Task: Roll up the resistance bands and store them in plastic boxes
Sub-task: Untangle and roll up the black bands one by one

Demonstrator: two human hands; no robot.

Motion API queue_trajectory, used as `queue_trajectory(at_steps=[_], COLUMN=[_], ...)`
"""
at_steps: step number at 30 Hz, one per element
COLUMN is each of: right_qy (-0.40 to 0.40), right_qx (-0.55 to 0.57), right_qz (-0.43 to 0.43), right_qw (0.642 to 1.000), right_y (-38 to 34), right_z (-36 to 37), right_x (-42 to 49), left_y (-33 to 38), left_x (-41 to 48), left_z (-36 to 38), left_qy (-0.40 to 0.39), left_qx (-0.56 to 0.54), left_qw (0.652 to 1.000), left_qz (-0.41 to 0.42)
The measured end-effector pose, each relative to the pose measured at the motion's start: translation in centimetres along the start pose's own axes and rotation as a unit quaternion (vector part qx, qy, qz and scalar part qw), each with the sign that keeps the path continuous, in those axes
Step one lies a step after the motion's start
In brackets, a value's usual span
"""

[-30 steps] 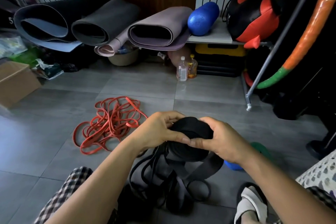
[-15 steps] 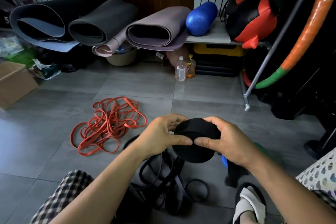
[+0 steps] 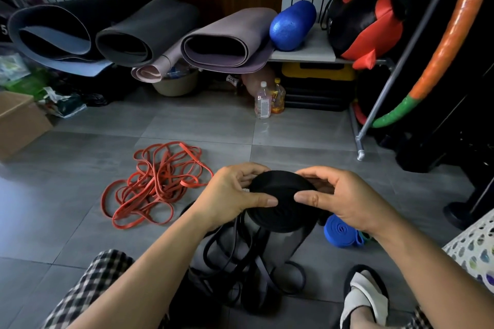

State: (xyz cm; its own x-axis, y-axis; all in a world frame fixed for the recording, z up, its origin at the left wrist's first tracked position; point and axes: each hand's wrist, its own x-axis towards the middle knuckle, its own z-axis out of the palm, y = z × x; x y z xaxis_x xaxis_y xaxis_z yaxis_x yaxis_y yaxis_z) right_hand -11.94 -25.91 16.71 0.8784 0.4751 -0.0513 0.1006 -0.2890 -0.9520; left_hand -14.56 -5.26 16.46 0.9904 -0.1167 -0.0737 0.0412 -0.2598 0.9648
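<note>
Together, the left hand (image 3: 235,196) and right hand (image 3: 340,199) held the black rolled band (image 3: 278,200) above the floor (image 3: 80,222); thumbs pressed its face, fingers curled behind.

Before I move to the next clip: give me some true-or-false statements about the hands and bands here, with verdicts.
1. The left hand and right hand both grip the black roll. True.
2. The red bands are rolled up tight. False: they lie in a loose tangle on the floor.
3. A rolled blue band lies on the floor. True.
4. The black band is fully wound. False: loose black loops trail below the roll.
</note>
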Motion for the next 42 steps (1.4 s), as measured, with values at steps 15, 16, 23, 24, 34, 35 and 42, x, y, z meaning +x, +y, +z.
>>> queue_trajectory(at_steps=[15,16,23,24,34,35,42], right_qy=[0.069,0.075,0.094,0.08,0.085,0.096,0.117], right_qx=[0.078,0.066,-0.055,-0.06,0.002,0.027,0.111], right_qz=[-0.01,-0.007,-0.018,-0.015,-0.011,-0.004,-0.001], right_qw=[0.994,0.995,0.994,0.995,0.996,0.995,0.987], right_y=[0.0,0.1,0.2,0.2,0.1,0.1,0.2], right_z=[0.3,0.7,0.8,0.5,0.9,1.0,1.5], right_x=[-0.4,-0.4,0.5,0.5,0.4,0.4,0.6], left_y=[0.4,0.2,-0.2,-0.1,-0.1,-0.2,-0.3], left_x=[0.8,0.8,0.6,0.6,0.5,0.4,0.7], left_z=[1.8,2.0,1.6,1.3,2.1,2.4,3.0], left_qy=[0.067,0.071,-0.008,-0.033,0.043,0.051,0.099], left_qx=[-0.271,-0.283,-0.296,-0.267,-0.23,-0.248,-0.366], left_qw=[0.96,0.956,0.952,0.959,0.97,0.965,0.922], left_qz=[-0.029,-0.034,-0.083,-0.084,-0.067,-0.069,-0.077])
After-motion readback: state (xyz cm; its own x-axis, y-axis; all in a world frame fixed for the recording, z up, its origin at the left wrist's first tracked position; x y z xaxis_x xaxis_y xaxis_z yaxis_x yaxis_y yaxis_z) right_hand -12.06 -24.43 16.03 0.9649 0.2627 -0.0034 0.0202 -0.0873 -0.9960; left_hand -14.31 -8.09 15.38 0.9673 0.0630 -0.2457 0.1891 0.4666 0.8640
